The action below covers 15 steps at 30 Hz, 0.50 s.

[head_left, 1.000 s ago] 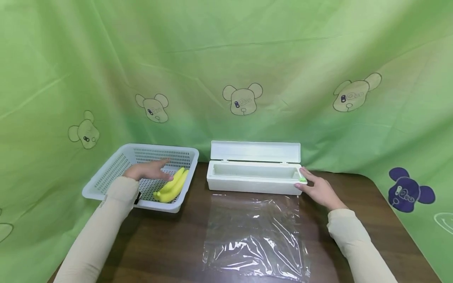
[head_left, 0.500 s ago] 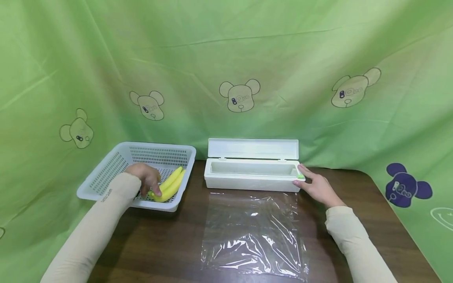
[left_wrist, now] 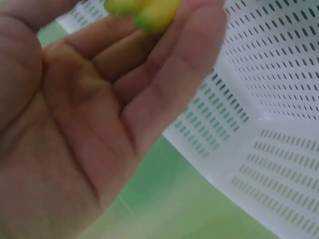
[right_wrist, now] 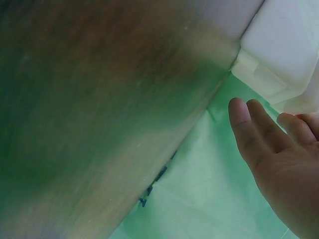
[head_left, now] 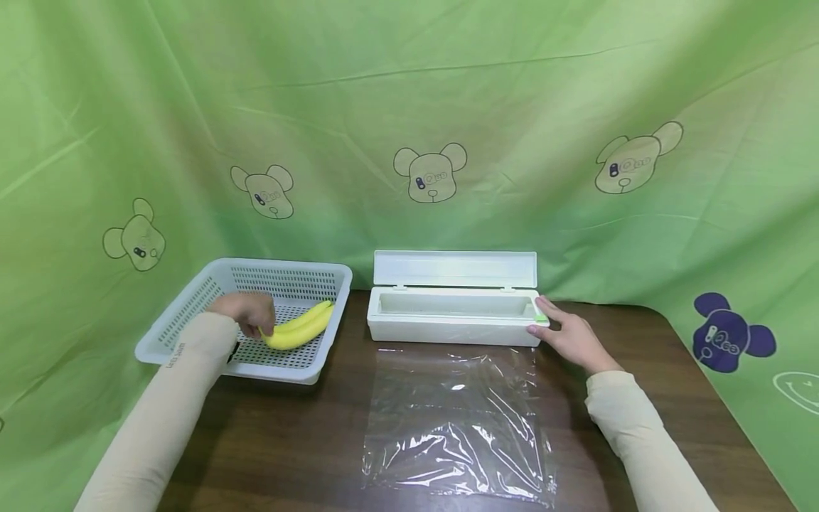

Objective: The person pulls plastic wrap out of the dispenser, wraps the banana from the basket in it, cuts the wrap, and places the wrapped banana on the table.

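Inside the white plastic basket [head_left: 333, 355], my left hand [head_left: 246, 311] pinches the stem end of a small bunch of yellow bananas [head_left: 297, 331]. The left wrist view shows the bananas' greenish tips [left_wrist: 144, 15] at my curled fingers; their far end is out of that frame. My right hand [head_left: 572, 341] rests against the right end of a long white cling-film dispenser [head_left: 454, 333], its fingers fairly straight near a green piece [head_left: 541, 318]. The dispenser's lid [head_left: 454, 269] stands raised. A sheet of clear film [head_left: 457, 427] lies flat in front of it.
The brown wooden table [head_left: 288, 441] carries everything. A green curtain [head_left: 512, 107] printed with bear heads hangs close behind the basket and the dispenser, and along both sides.
My left hand has come down from above the basket to the stem end of the bananas and taken hold of them. The bananas have turned slightly. My right hand stays at the dispenser.
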### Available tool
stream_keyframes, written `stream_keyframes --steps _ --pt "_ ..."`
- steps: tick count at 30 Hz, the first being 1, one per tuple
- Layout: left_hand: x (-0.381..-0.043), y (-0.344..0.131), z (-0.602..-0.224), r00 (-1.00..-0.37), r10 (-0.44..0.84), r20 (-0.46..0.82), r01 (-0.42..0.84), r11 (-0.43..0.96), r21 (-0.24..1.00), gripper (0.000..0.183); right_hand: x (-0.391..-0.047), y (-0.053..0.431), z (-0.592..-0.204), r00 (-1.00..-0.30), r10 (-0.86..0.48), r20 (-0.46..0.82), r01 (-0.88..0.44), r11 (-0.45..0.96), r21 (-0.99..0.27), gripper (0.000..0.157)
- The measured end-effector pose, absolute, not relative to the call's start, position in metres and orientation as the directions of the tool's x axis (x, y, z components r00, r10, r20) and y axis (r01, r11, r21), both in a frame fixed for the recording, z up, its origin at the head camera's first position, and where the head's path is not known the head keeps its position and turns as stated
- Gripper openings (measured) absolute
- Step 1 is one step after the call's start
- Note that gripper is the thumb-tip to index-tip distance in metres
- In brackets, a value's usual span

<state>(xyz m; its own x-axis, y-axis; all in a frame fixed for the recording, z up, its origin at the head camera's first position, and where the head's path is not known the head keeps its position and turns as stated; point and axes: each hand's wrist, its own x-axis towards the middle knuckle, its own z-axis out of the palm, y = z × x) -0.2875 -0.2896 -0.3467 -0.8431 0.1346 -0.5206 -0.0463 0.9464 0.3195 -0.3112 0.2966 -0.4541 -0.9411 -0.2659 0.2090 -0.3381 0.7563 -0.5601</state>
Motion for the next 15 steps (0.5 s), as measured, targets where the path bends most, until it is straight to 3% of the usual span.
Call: stream_keyframes --steps 3,6,8,15 --pt "-0.291 -0.302 -0.345 -0.888 0.179 -0.425 0.029 0.942 0.335 0.005 -0.311 0.296 -0.455 -0.941 -0.264 0.212 -0.339 0.758 -0.558 0.075" --pt "-0.293 -0.315 -0.345 -0.928 0.213 -0.307 0.103 0.935 0.339 0.020 -0.311 0.295 -0.458 -0.941 -0.262 0.214 -0.338 0.760 -0.555 0.076" --pt "-0.294 -0.321 -0.344 -0.950 0.211 -0.231 0.121 0.928 0.353 0.035 -0.311 0.296 -0.459 -0.941 -0.261 0.217 -0.339 0.757 -0.559 0.076" --pt "-0.293 -0.333 -0.344 -0.984 0.162 -0.076 0.112 0.891 0.440 0.043 -0.312 0.294 -0.460 -0.935 -0.260 0.240 -0.352 0.753 -0.555 0.074"
